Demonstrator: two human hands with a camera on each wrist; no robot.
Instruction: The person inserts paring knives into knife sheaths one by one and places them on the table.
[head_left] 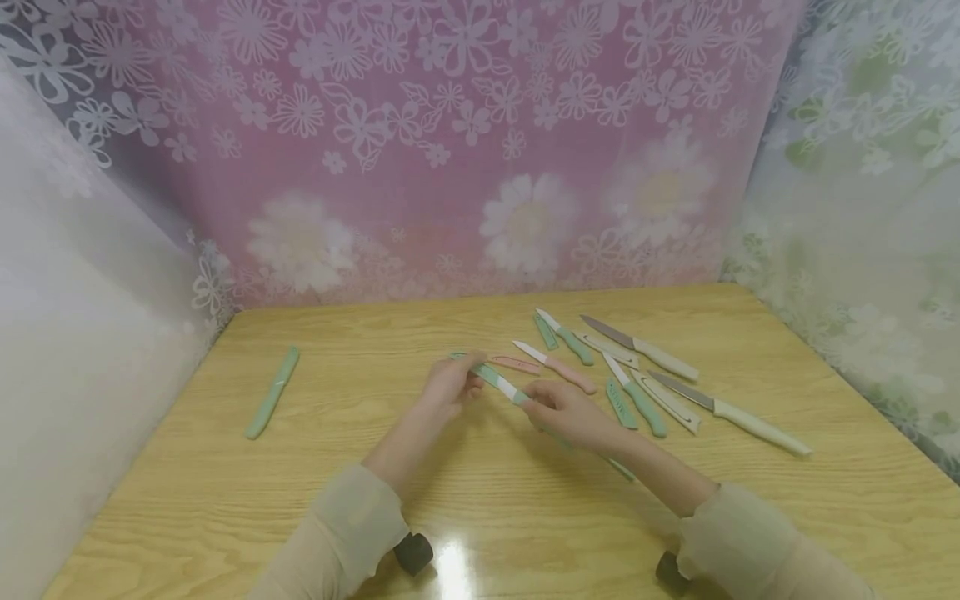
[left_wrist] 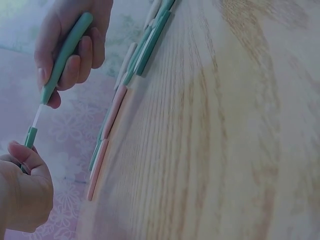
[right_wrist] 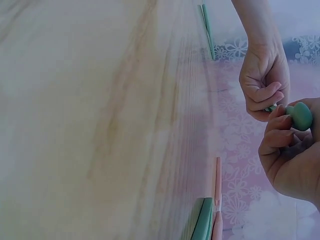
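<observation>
Above the wooden table (head_left: 480,517), my two hands hold one green knife between them. My right hand (head_left: 536,404) grips the green handle (left_wrist: 65,55), whose butt end (right_wrist: 300,116) shows in the right wrist view. My left hand (head_left: 468,379) pinches a green sheath (head_left: 480,371) over the tip. A short stretch of white blade (head_left: 508,388) shows between sheath and handle. The left wrist view shows the blade (left_wrist: 36,116) entering the sheath (left_wrist: 31,136) at my left hand (left_wrist: 22,160).
A sheathed green knife (head_left: 272,392) lies alone at the left. On the right lie several knives and loose sheaths: a pink knife (head_left: 558,367), a pink sheath (head_left: 513,363), green knives (head_left: 637,396), cream-handled knives (head_left: 742,414). Flowered curtains close in the table's back and sides.
</observation>
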